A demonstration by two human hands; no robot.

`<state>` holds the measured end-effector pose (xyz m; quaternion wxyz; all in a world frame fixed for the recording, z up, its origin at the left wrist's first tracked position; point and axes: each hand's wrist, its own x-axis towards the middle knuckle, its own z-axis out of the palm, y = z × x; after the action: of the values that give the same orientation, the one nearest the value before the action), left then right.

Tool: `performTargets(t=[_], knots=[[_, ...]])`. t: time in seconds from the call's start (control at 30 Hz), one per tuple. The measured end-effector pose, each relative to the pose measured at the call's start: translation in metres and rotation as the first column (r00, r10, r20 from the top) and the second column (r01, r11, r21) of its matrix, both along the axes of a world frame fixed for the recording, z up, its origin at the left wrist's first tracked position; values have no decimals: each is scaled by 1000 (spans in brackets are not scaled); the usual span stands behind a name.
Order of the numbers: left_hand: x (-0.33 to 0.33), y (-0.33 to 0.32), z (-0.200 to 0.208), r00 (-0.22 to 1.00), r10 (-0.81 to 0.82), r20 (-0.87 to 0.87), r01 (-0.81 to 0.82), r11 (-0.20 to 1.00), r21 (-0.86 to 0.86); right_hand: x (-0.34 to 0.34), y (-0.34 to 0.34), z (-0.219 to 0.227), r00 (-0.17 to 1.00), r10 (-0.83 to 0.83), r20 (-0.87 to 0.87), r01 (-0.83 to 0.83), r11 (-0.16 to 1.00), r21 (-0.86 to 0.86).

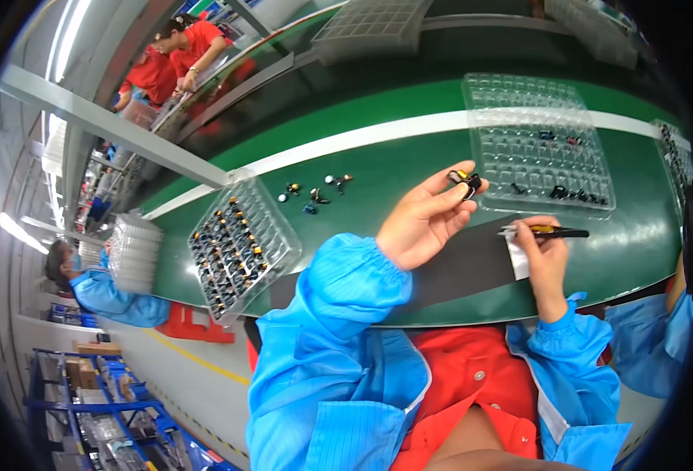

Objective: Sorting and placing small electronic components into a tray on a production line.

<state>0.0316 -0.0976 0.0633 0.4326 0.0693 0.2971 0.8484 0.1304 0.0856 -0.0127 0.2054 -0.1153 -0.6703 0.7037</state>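
Observation:
Pinched in the fingertips of my left hand (429,216) is a small black part with a yellow piece (465,179), raised above the green work surface (378,188). My right hand (547,259) is closed round a pair of black tweezers (572,233), whose pale tips point left toward the left hand. Beneath the right hand lies a white slip (518,259) on a dark grey mat (456,255). Beyond the hands, a clear compartment tray (484,141) has several small dark parts in its nearer rows and a couple more near its middle.
To the left, another clear tray (280,228) is filled with several black-and-yellow parts. Loose small parts (317,196) lie beside it. Stacked clear trays (136,251) stand farther left near a person in blue (119,298). People in red (193,51) work across the line.

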Motion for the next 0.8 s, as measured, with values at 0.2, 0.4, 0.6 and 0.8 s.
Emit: performTargets(t=[0.2, 0.4, 0.6, 0.8], knots=[[2, 5, -19, 998, -54, 14, 55, 994, -92, 0, -3, -4, 999, -35, -40, 36, 999, 39], [9, 14, -32, 982, 23, -189, -79, 951, -297, 1, -12, -2, 992, -122, -38, 126, 980, 155], [13, 28, -55, 913, -16, -408, -175, 888, -426, 1, -8, -7, 984, -173, -46, 179, 959, 219], [22, 33, -71, 776, -23, -631, -327, 840, -433, 0, -8, -9, 982, -189, -18, 186, 942, 280]])
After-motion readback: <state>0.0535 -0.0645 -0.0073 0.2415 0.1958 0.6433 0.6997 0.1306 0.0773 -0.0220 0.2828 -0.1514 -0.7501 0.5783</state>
